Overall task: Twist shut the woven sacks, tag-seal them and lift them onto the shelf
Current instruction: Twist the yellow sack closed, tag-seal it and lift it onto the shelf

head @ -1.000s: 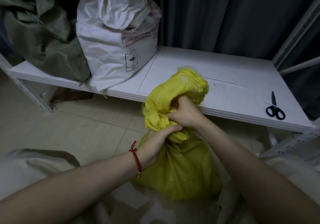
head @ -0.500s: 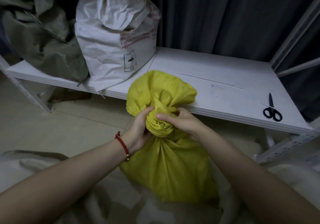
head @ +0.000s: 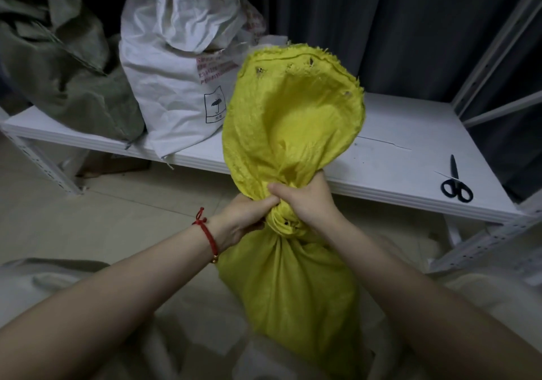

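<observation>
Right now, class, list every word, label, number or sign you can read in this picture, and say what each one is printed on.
On the white sack, red printed lines: too blurred to read.
On the same sack, a boxed umbrella sign: a symbol; the characters under it are too small to read.
On the yellow sack, green sack and scissors: no text shows.

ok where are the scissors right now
In the head view the scissors lie at the far right on the white shelf, near its front edge, well right of the yellow sack.
</observation>
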